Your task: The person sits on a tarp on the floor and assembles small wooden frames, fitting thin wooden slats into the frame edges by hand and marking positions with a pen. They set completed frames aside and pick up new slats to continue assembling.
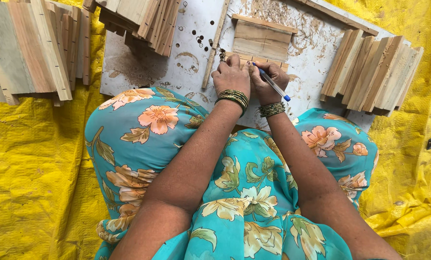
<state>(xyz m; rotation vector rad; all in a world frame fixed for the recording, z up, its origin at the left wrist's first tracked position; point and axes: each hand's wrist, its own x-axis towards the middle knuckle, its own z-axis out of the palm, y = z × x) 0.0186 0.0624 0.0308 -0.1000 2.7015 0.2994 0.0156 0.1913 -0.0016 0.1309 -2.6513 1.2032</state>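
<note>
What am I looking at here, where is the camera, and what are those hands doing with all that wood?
There is one picture, taken by a camera worn on a person's head and looking straight down, so you see their own arms and lap. The person sits on a yellow tarp in front of a white board dusted with sawdust. Their left hand presses down on a small flat wooden piece on the board. Their right hand holds a blue pen in its fingers, tip near the wood. Stacks of similar wooden slats lie around: one at the left, one at the top, one at the right. A thin wooden stick lies beside the left hand.
</note>
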